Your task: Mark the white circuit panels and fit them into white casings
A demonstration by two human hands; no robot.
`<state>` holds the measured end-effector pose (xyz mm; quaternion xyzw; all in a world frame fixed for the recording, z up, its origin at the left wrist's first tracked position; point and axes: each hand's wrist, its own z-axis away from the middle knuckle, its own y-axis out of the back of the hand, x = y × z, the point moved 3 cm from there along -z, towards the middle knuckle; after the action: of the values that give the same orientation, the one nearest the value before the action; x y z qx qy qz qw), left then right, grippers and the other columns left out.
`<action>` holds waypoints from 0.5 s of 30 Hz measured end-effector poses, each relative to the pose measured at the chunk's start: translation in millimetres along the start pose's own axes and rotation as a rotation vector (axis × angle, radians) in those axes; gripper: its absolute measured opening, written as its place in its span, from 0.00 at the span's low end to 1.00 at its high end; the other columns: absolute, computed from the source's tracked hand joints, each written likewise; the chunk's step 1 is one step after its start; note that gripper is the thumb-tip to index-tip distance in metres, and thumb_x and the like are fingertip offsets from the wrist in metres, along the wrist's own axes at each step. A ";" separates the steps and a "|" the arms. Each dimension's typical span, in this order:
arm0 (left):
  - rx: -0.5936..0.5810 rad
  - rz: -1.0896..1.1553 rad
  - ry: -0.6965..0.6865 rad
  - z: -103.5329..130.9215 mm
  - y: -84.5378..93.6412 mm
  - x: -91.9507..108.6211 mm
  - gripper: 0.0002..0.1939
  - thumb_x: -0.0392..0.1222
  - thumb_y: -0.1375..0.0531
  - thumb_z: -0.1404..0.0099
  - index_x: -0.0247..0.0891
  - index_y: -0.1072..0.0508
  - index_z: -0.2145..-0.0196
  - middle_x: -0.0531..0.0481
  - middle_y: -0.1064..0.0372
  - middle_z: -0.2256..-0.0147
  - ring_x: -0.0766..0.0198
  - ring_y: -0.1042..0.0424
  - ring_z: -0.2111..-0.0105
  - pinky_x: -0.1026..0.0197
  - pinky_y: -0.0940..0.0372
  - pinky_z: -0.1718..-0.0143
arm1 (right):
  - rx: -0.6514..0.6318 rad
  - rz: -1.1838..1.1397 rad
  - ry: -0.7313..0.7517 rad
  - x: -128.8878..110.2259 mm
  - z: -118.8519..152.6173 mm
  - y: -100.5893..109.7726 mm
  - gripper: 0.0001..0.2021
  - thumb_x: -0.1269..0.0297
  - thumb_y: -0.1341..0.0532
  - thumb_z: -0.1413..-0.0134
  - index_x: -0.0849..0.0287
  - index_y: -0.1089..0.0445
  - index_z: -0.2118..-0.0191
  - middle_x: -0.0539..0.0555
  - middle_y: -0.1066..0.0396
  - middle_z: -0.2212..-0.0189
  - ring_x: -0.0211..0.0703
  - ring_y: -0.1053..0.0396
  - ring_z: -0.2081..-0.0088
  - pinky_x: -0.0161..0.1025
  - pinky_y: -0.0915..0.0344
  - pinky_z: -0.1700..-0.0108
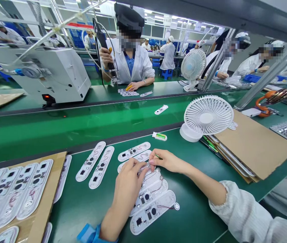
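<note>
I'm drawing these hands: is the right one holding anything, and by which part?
The right hand pinches a thin green tool, seemingly near its lower end.

Smooth plastic on the oblong circuit-board housings (153,212), and look at that workbench (191,206), smooth with a soft sheen, while the conveyor belt (95,119) gleams, properly glossy! Matt cardboard sheet (259,145) here, ribbed plastic on the near desk fan (207,116), crinkled cloth in the right sleeve (247,212) (rough-looking weave, that), dull metal on the frame post (218,60)

A blue wristband (89,233) and gathered white sleeve (251,216) show
</note>
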<state>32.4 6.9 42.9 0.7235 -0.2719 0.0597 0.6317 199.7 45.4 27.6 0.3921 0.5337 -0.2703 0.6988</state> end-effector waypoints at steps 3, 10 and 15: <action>-0.064 0.070 0.125 -5.5 -5.7 0.8 0.08 0.43 0.40 0.36 0.46 0.20 0.62 0.52 0.31 0.69 0.60 0.29 0.67 0.61 0.39 0.71 | 0.060 -0.031 -0.020 -1.2 -0.8 -2.2 0.11 0.54 0.40 0.42 0.57 0.36 0.67 0.49 0.27 0.75 0.41 0.31 0.70 0.36 0.38 0.67; -0.017 0.267 0.162 -2.2 -8.5 -7.2 0.09 0.45 0.42 0.36 0.44 0.21 0.67 0.53 0.30 0.68 0.60 0.30 0.65 0.60 0.38 0.66 | 0.130 0.069 -0.083 -1.4 -2.6 -0.6 0.13 0.54 0.39 0.46 0.59 0.33 0.72 0.46 0.37 0.77 0.35 0.43 0.75 0.33 0.49 0.73; -0.029 0.316 0.162 0.0 -8.6 -10.7 0.10 0.46 0.44 0.36 0.44 0.24 0.68 0.52 0.30 0.67 0.59 0.30 0.64 0.60 0.39 0.65 | 0.128 0.262 -0.130 -10.9 -3.0 -2.7 0.09 0.67 0.39 0.50 0.58 0.37 0.78 0.43 0.46 0.82 0.34 0.49 0.77 0.34 0.55 0.74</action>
<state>27.4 10.7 30.8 0.6555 -0.3313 0.2127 0.6445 192.8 45.9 36.9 0.4839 0.4133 -0.2350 0.7347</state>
